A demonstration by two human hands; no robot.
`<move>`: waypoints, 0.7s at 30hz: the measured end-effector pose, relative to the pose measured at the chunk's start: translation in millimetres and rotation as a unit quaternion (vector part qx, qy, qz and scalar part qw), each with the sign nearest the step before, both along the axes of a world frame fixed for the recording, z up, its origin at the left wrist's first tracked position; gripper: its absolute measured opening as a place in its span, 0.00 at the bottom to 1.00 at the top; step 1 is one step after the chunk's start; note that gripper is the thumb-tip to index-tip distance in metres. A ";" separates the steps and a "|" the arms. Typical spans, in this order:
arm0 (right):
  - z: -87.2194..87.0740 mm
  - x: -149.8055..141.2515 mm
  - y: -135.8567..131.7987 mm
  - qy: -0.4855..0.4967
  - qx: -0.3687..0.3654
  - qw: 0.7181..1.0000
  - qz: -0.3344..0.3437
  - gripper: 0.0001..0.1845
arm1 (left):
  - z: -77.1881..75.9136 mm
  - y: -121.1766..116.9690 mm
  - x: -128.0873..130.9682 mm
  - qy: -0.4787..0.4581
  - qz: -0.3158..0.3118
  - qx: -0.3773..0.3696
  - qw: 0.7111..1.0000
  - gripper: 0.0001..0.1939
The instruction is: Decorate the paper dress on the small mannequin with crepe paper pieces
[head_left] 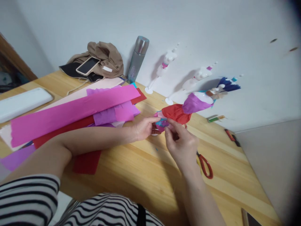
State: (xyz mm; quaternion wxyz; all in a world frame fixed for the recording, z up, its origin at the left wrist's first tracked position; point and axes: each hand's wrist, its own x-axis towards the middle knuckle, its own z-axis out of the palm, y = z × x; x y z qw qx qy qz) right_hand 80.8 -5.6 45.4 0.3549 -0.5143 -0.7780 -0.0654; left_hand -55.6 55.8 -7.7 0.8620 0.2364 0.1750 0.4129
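A small white mannequin [207, 98] on a stand leans away toward the wall, dressed in crepe paper. Its crepe paper dress [176, 113] has a purple top, a red middle and a pink and blue lower end. My left hand [146, 127] pinches that pink and blue end from the left. From the right, my right hand [180, 139] grips the same end with thumb and fingers close together. My fingers hide part of the paper. Dark blue paper [228, 85] fans out near the mannequin's head.
Two more white mannequins, one nearer [196, 79] and one farther left [166, 64], stand by the wall. Crepe paper sheets [75, 114] lie left, a grey thermos [138, 59] behind them. Red-handled scissors [207, 166] lie beside my right wrist. A phone [88, 66] rests on brown cloth [110, 59].
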 end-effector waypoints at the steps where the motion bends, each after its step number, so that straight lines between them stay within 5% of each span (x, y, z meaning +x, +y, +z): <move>1: -0.2 -0.4 -0.1 0.000 -0.003 1.000 0.013 0.14 | -0.9 0.7 0.6 0.000 0.000 -0.003 1.000 0.11; 21: -2.2 2.1 -0.2 0.159 -0.152 0.976 0.012 0.18 | -1.6 -2.8 -3.3 -0.012 -0.016 -0.004 1.000 0.08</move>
